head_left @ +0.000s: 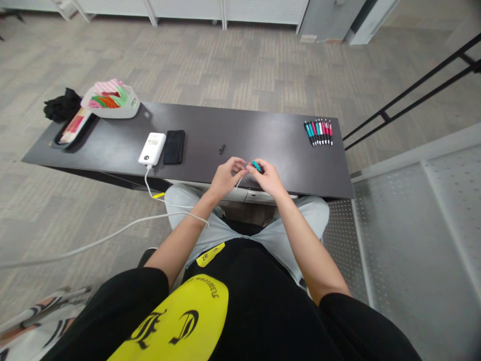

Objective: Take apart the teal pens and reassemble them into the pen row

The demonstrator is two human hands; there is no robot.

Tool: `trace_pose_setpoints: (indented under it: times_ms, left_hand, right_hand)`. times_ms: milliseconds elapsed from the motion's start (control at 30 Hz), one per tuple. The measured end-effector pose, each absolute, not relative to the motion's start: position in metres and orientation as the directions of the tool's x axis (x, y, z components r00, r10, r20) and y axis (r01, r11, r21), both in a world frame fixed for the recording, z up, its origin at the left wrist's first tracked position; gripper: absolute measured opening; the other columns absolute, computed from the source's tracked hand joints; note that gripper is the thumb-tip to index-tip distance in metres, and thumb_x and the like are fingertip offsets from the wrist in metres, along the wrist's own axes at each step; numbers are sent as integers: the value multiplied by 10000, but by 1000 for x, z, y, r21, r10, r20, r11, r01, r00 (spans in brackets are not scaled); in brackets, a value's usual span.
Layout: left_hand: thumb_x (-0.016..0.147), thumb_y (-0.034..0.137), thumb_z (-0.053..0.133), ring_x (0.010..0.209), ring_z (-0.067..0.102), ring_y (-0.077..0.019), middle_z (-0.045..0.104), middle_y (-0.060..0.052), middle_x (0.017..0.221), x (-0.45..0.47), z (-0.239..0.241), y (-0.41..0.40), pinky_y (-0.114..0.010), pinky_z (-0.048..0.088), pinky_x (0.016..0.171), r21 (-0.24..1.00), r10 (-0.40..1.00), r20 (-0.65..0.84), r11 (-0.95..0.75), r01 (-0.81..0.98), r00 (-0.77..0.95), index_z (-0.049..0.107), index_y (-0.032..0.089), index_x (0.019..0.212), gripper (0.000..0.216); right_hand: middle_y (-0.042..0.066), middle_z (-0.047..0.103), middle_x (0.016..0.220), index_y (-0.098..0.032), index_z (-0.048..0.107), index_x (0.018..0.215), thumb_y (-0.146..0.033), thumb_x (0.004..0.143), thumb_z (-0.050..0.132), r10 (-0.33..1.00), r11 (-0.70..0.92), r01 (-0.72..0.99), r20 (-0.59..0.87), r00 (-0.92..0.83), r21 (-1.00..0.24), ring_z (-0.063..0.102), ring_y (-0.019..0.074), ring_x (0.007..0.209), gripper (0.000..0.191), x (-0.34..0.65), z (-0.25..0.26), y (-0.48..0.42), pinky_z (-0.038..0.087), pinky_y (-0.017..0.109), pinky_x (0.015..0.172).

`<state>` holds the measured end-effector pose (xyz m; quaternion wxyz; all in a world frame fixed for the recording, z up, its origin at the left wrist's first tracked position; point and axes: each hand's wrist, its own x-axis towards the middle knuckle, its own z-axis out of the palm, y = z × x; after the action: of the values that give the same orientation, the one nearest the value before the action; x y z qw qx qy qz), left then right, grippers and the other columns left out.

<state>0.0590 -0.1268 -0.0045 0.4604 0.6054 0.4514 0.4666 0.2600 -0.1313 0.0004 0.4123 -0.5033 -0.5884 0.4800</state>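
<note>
Over the front edge of the desk, my two hands meet at the fingertips. My right hand (264,176) is closed around a short teal pen part (257,166) with a dark section, partly covered by the fingers. A thin white stick (239,182), perhaps a pen refill, slants down from the pinched fingertips of my left hand (228,177). A small dark piece (222,149) lies on the desk just beyond my left hand. To the far right, several pens (318,133) in teal, black, white and red lie side by side in a row.
Left on the dark desk (203,120) are a white power bank (152,149) with a white cable (148,181), a black phone (174,147), a white basket (130,108) of colourful items, a black tray (62,143) and black cloth (62,105). Another cable (124,224) reaches my left wrist.
</note>
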Motion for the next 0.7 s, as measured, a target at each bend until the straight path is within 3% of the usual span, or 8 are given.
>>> trace_pose_setpoints:
  times_ms: [367,600,700]
  left_hand:
    - [896,588,927,858,825,-337,881,-74,947,59,-15,-130,-541,650,855,961,967,190,-219,170,169,853,371,1037,269]
    - [884,726,944,857,828,-341,887,-64,928,58,-13,-134,-556,689,867,966,974,175,-198,166,141,860,377,929,361]
    - [918,754,914,839,827,-331,884,-57,915,57,-14,-136,-564,703,858,960,973,188,-211,183,134,855,376,905,383]
  right_hand:
    - [18,685,852,-323,690,869,-657,964,792,983,59,234,16,-182,-970,606,275,828,362,264,2,-129,517,453,844]
    - [32,718,880,-326,711,888,-802,905,829,996,11,242,-13,-94,-970,645,290,877,490,265,2,-127,572,464,884]
    - [38,773,956,-334,743,919,-787,888,864,991,5,207,-22,-129,-978,684,309,937,470,265,2,-129,587,487,952]
